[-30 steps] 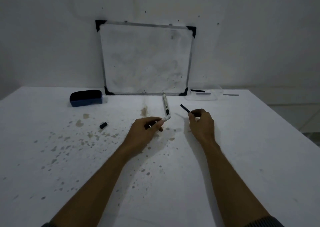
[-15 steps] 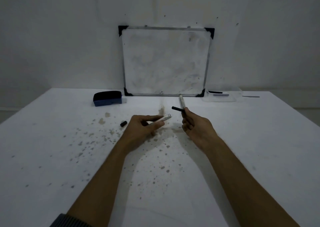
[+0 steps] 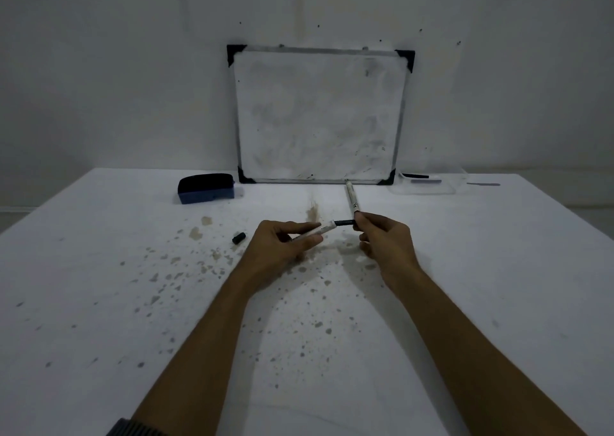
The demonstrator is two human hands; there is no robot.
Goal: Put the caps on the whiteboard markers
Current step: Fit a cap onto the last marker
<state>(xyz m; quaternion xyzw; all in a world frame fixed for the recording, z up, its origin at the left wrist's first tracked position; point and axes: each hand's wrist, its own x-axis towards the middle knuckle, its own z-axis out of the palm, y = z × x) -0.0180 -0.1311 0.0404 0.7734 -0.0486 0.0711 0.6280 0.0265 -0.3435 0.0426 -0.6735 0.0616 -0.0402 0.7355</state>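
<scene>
My left hand (image 3: 282, 246) grips a white whiteboard marker (image 3: 320, 230) that points right and slightly up. My right hand (image 3: 382, 239) pinches a black cap (image 3: 344, 223), whose open end meets the marker's tip above the table. A second white marker (image 3: 351, 196) lies on the table behind my right hand, pointing toward the whiteboard. A loose black cap (image 3: 238, 238) rests on the table left of my left hand.
A whiteboard (image 3: 319, 116) leans against the wall at the table's far edge. A blue eraser (image 3: 206, 188) sits to its left. A clear plastic tray (image 3: 428, 184) with pens stands at the back right. The white table (image 3: 99, 302) is speckled with stains.
My right hand has brought the black cap left to the tip of the marker in my left hand; earlier the cap was held apart from it. The head camera has shifted.
</scene>
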